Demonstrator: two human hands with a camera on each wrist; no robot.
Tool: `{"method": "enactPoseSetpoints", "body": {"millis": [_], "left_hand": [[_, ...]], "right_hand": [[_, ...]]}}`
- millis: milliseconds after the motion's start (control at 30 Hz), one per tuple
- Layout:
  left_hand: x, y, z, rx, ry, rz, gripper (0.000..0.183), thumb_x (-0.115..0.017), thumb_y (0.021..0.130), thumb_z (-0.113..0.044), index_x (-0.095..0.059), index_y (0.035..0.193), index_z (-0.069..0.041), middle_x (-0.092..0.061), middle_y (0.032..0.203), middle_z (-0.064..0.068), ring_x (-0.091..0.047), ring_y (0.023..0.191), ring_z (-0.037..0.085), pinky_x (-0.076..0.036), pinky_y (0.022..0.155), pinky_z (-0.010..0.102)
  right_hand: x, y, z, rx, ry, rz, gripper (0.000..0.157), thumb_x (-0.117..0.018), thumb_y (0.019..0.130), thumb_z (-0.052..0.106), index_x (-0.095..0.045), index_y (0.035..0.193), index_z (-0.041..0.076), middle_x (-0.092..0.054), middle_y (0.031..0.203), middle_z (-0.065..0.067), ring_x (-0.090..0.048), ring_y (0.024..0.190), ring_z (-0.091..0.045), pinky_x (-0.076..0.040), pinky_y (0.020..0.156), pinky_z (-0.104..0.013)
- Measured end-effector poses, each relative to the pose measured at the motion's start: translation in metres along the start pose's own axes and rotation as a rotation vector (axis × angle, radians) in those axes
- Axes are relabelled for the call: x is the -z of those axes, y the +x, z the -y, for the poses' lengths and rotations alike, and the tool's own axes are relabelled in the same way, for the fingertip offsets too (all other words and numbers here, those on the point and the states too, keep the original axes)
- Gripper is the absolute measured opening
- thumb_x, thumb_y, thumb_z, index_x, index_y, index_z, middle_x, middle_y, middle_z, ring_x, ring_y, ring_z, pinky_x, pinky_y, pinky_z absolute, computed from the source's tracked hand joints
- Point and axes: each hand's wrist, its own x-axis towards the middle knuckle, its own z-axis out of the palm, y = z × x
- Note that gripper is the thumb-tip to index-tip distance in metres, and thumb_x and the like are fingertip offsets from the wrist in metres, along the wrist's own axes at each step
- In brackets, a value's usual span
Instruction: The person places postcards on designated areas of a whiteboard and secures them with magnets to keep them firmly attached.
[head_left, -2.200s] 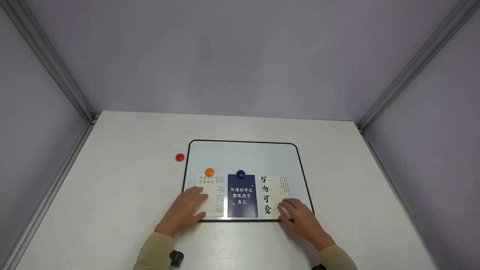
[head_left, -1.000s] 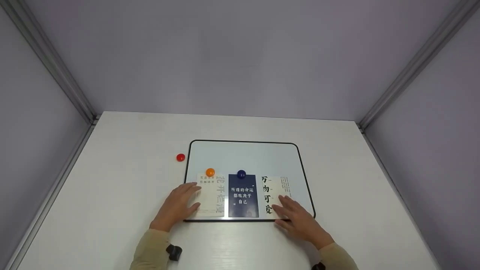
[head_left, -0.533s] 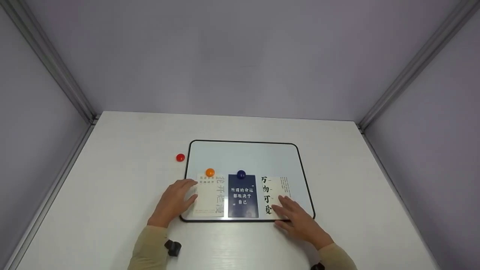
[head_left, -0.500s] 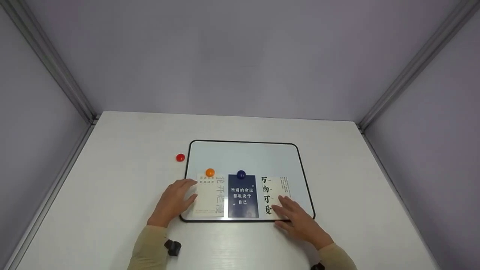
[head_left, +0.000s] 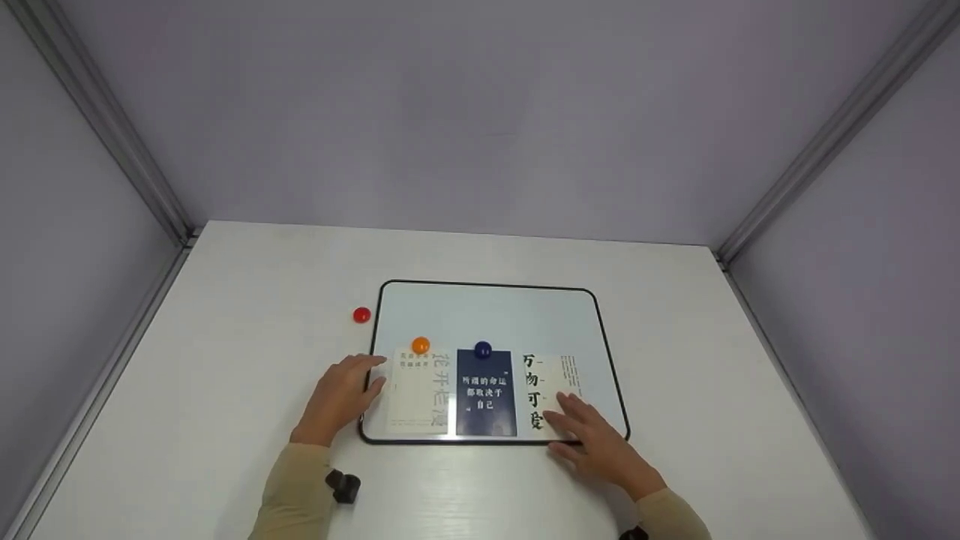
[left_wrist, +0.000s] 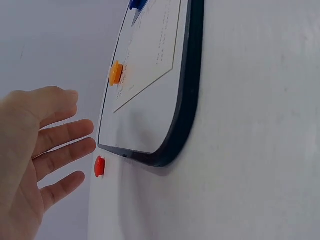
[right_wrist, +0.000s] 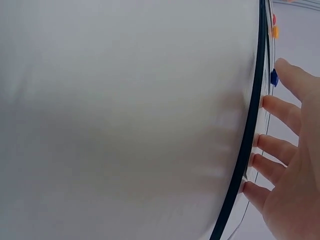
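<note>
A black-framed whiteboard (head_left: 487,311) lies on the table, bearing three printed cards in a row. An orange round magnet (head_left: 421,345) sits at the top of the left cream card (head_left: 412,394), and a dark blue magnet (head_left: 483,349) tops the navy card (head_left: 485,367). My right hand (head_left: 596,446) rests its spread fingertips on the right cream card (head_left: 553,371), covering its lower right part. Over the board's left edge, my left hand (head_left: 337,394) hovers with relaxed fingers, holding nothing; the left wrist view shows it apart from the board.
A red magnet (head_left: 361,315) lies on the white table (head_left: 255,315) just left of the board. Grey walls (head_left: 480,112) rise behind the table and on both sides. Each sleeved wrist wears a black device (head_left: 345,486).
My left hand has drawn back leftward off the left card, uncovering it. My right hand shifted slightly left early on, then stayed on the right card. The magnets keep their places.
</note>
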Motion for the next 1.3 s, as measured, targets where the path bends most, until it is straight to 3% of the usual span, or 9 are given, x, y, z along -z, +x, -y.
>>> {"method": "enactPoseSetpoints", "body": {"millis": [533, 1000, 1300], "left_hand": [[-0.002, 0.015, 0.016, -0.014, -0.052, -0.095, 0.03, -0.066, 0.089, -0.014, -0.066, 0.118, -0.006, -0.071, 0.107, 0.01, -0.067, 0.1, 0.025, -0.056, 0.088, 0.043], [0.001, 0.03, 0.025, 0.065, -0.1, -0.048, 0.036, -0.063, 0.092, -0.018, -0.061, 0.125, -0.005, -0.07, 0.112, 0.013, -0.065, 0.102, 0.027, -0.055, 0.09, 0.045], [0.0, 0.038, 0.032, 0.105, -0.188, -0.068, 0.035, -0.063, 0.093, -0.018, -0.06, 0.124, -0.004, -0.068, 0.11, 0.015, -0.065, 0.102, 0.029, -0.055, 0.09, 0.045]], "right_hand": [[0.003, 0.0, 0.002, -0.021, 0.034, 0.018, 0.053, -0.061, 0.091, 0.044, -0.052, 0.139, 0.024, -0.035, 0.157, -0.011, -0.028, 0.148, -0.036, -0.029, 0.117, -0.057], [0.004, -0.001, 0.001, -0.007, 0.002, 0.041, 0.055, -0.059, 0.091, 0.046, -0.049, 0.141, 0.025, -0.034, 0.158, -0.01, -0.028, 0.148, -0.036, -0.029, 0.118, -0.057], [0.004, -0.001, 0.002, 0.009, 0.002, 0.031, 0.054, -0.06, 0.091, 0.042, -0.05, 0.141, 0.023, -0.035, 0.157, -0.012, -0.029, 0.147, -0.038, -0.026, 0.119, -0.057]]}}
